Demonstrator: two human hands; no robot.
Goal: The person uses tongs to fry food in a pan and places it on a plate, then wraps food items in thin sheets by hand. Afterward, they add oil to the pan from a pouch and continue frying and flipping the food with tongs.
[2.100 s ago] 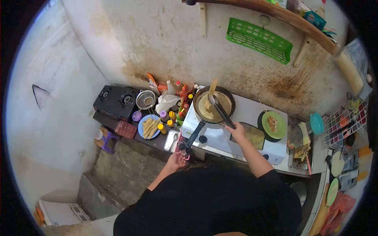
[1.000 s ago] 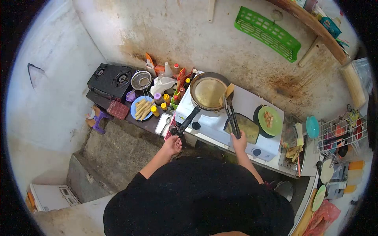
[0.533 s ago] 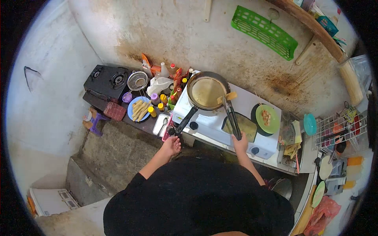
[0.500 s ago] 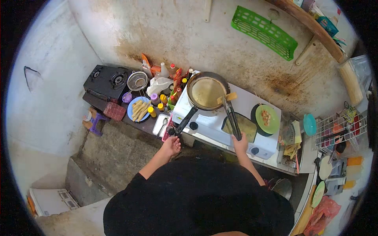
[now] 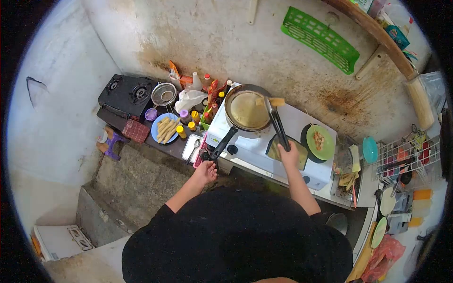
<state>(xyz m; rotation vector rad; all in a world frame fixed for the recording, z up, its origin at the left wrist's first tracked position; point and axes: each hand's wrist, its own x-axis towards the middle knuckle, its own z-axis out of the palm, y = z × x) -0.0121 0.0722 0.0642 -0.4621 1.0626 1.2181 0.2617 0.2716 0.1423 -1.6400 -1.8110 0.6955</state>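
Note:
In the head view my right hand (image 5: 289,154) is closed around black-handled tongs (image 5: 279,125). Their tips grip a golden-brown rolled piece of food (image 5: 272,101) across the right rim of the frying pan (image 5: 245,109). The pan sits on the white stove, with shiny liquid on its base. My left hand (image 5: 206,172) is closed at the end of the pan's black handle (image 5: 224,143). To the right, a green plate (image 5: 321,143) carries a small heap of food. A blue plate (image 5: 165,129) piled with pale rolls lies to the left.
Seasoning bottles (image 5: 191,120) and a strainer (image 5: 164,94) stand left of the white stove (image 5: 255,155). Farther left is a black two-burner stove (image 5: 125,95). A wire rack (image 5: 408,158) and a turquoise bowl (image 5: 370,149) are at the right. A green basket (image 5: 321,40) hangs on the wall.
My right hand has moved up and slightly right with the tongs. The held roll has shifted upward along the pan's right rim. My left hand stays at the pan handle.

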